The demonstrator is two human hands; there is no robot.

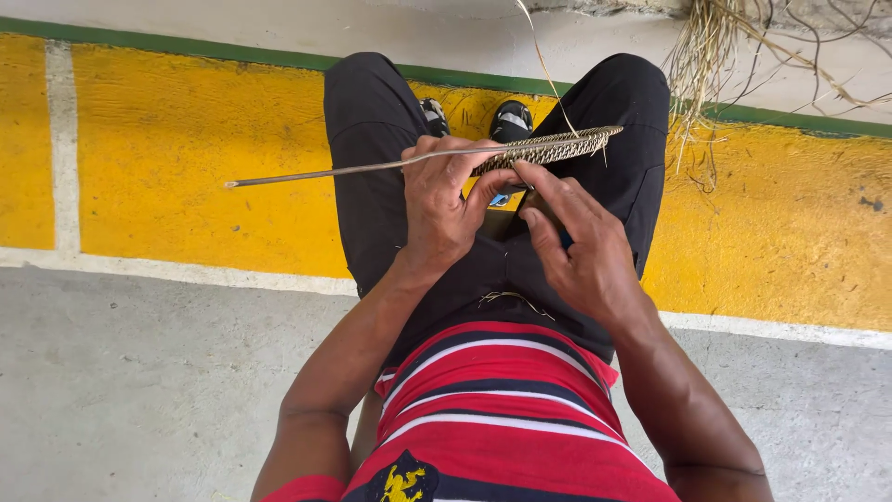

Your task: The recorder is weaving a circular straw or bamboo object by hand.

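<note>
Seated person, lap view. Right hand (581, 251) pinches the woven strip's (548, 147) near edge; left hand (441, 200) closes round it and the thin stiff rod (316, 173). Strip probably light and flexible. Beyond: loose fibres (706, 56).

left hand (444, 200) clenched, right hand (581, 244) pinching

Dry straw bundle (715, 37) cut off at top edge — shoes (511, 119) half hidden
</note>
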